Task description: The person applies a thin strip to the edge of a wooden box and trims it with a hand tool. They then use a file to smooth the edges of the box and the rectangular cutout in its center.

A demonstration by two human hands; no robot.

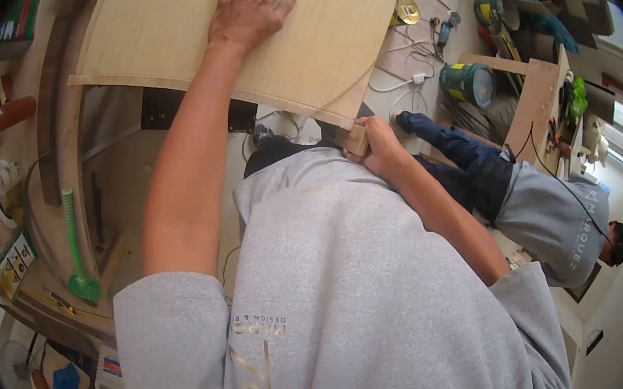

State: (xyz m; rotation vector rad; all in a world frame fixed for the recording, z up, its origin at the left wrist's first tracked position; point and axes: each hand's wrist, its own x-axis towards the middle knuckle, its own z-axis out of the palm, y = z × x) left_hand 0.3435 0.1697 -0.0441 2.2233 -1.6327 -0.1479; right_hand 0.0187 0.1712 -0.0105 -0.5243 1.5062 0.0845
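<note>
A pale wooden panel [152,35] with one curved edge lies in front of me on a support. My left hand [250,9] rests flat on its upper face, fingers spread, a ring on one finger. Close to my body, my right hand [383,147] is closed around a small wooden block [355,141]. The block is at the panel's near right corner and seems to touch its edge. Part of the block is hidden by my fingers.
At right, a co-worker in a grey shirt [542,205] bends by a wooden bench [533,101]. Paint buckets [469,84], a tin [407,11] and cables [418,49] sit on the floor. A green-handled tool [74,239] stands at left; another person [63,388] is lower left.
</note>
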